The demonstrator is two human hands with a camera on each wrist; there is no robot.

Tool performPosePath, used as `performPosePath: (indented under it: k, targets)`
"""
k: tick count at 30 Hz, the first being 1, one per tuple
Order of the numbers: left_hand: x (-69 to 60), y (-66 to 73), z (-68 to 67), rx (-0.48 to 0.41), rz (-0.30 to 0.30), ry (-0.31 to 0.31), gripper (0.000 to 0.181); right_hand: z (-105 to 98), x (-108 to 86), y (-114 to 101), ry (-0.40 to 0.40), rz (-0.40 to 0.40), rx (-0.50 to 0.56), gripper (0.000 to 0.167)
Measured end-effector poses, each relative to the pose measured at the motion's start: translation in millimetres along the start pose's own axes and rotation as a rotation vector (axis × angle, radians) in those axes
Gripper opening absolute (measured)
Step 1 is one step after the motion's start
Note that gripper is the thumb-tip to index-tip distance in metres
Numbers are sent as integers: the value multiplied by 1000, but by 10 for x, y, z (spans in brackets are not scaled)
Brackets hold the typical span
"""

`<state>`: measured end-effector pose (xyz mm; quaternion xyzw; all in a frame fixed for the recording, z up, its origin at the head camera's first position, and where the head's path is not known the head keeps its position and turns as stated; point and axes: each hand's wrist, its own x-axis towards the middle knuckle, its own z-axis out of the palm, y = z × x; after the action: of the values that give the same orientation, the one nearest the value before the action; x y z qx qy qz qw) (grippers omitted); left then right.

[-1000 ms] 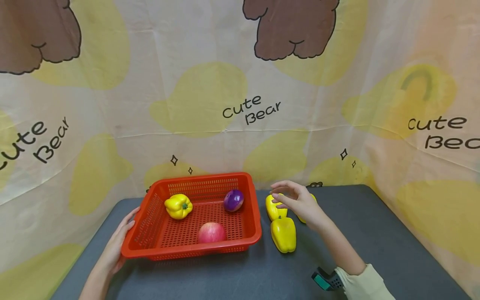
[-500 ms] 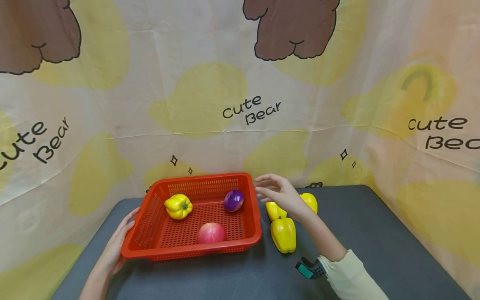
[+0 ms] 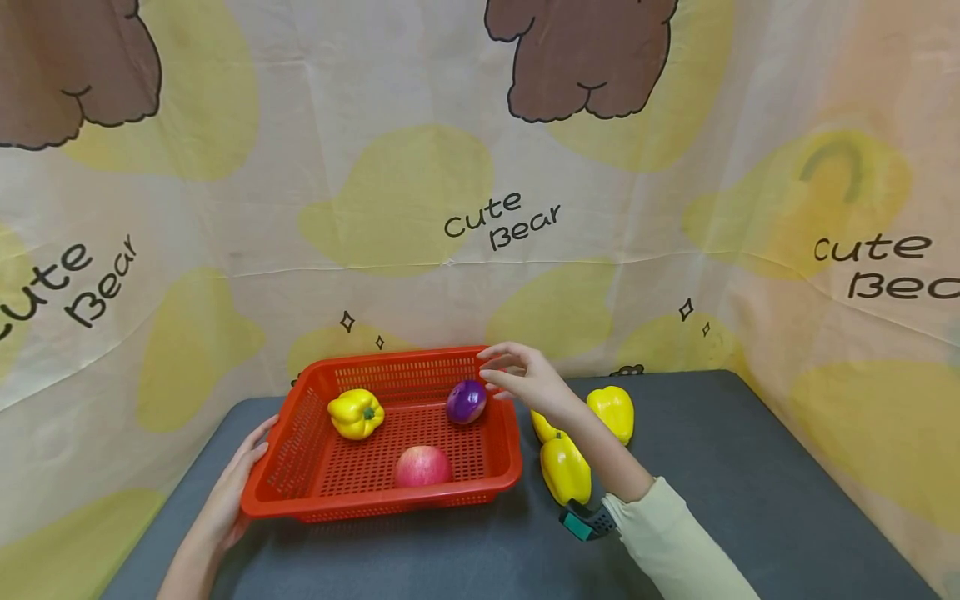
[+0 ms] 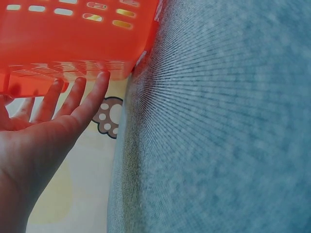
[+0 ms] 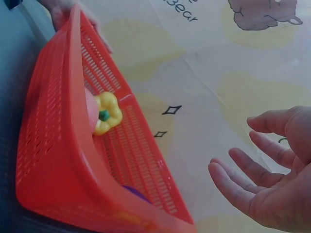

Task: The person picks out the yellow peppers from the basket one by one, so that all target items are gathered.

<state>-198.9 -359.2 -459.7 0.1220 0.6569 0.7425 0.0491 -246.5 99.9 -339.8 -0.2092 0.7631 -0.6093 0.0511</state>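
Note:
A red plastic basket (image 3: 330,501) holds a yellow bell pepper (image 3: 356,414), a pink-red apple (image 3: 423,467) and a shiny round purple fruit or vegetable (image 3: 467,402). My left hand (image 3: 228,492) rests against the basket's left side. In the left wrist view its fingers (image 4: 92,104) are spread, their tips at the wall. My right hand (image 3: 528,382) hovers at the right rim near the purple piece, fingers loosely bent and apart, nothing between them. The right wrist view shows that hand (image 5: 277,179) empty, beside the basket (image 5: 53,160).
Right of the basket, on the grey table (image 3: 720,467), lie a yellow bell pepper (image 3: 566,471), another (image 3: 611,414) and a third (image 3: 542,425) partly hidden by my right arm. A printed cloth (image 3: 450,275) hangs behind the table.
My right hand has moved left, from above the loose yellow peppers to the basket's right rim. The left hand and basket have stayed in place.

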Motion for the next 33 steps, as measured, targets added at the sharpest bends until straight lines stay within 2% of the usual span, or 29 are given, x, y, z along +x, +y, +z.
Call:
performPosePath:
  k: [4, 11, 20, 33]
  targets:
    - [0, 1, -1, -3, 1, -2, 46, 82, 88, -11, -4, 11, 6, 32]
    - [5, 10, -3, 33, -19, 29, 47, 238, 214, -15, -5, 33, 10, 33]
    - [6, 3, -2, 16, -7, 13, 46, 398, 342, -13, -7, 19, -16, 31]
    - [5, -2, -6, 15, -1, 5, 46, 587, 505, -50, 2, 64, -20, 30]
